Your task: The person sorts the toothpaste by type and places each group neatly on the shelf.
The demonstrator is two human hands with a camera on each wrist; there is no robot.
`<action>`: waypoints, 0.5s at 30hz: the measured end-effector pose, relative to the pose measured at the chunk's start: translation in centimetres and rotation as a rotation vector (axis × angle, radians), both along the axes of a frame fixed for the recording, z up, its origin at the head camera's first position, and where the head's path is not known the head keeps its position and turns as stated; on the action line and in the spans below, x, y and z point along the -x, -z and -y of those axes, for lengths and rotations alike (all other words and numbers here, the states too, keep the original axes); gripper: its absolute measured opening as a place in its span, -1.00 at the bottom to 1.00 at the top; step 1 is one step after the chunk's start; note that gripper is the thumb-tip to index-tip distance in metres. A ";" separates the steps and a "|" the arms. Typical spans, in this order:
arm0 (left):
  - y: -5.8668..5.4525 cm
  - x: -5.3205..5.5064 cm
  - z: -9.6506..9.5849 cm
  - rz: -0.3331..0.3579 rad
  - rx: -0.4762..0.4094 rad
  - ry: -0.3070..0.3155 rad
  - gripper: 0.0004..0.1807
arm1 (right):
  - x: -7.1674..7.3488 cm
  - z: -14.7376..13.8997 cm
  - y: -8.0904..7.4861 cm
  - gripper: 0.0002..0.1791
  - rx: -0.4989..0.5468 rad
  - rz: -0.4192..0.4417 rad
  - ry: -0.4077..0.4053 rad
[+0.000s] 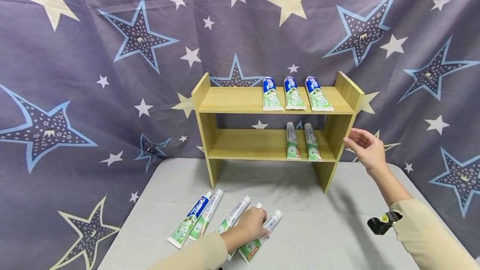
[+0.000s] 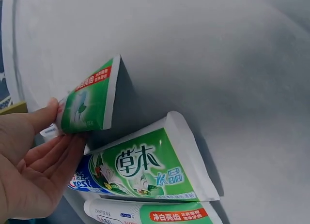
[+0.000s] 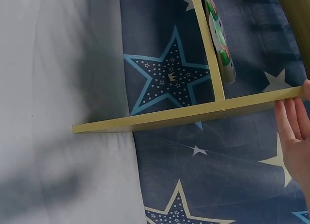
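My left hand point(image 1: 252, 223) pinches a green-and-white toothpaste tube point(image 2: 87, 105) between thumb and fingers, its flat end tilted up in the left wrist view. Beside it on the table lie a blue-and-green Crest toothpaste tube point(image 2: 140, 166) and a white-and-green tube point(image 2: 169, 213). Farther left in the head view are another Crest tube point(image 1: 190, 221) and a slim white-and-green one point(image 1: 206, 215). At the right side panel of a wooden shelf point(image 1: 243, 151), my right hand point(image 1: 366, 148) holds the panel's edge, thumb in front and fingers along the outer face.
Three Crest tubes point(image 1: 296, 93) lie side by side on the upper board, toward the right. Two slimmer tubes point(image 1: 292, 141) lean on the lower board. The shelf stands at the back of a white-covered table point(image 1: 311, 228), before a star-patterned curtain point(image 1: 240, 24).
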State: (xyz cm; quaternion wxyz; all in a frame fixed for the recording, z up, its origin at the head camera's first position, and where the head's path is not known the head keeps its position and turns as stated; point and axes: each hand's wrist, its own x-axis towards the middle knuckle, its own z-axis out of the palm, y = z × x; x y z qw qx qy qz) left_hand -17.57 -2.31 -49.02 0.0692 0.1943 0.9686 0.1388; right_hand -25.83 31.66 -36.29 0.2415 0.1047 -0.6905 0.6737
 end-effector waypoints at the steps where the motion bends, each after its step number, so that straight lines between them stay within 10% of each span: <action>1: 0.0 0.0 0.0 0.009 -0.006 -0.005 -0.66 | 0.0 0.1 -0.1 -0.65 0.003 -0.001 -0.005; 15: 0.0 -0.4 0.2 0.089 -0.206 -0.137 -0.69 | -0.1 0.1 -0.1 -0.64 0.058 0.001 -0.060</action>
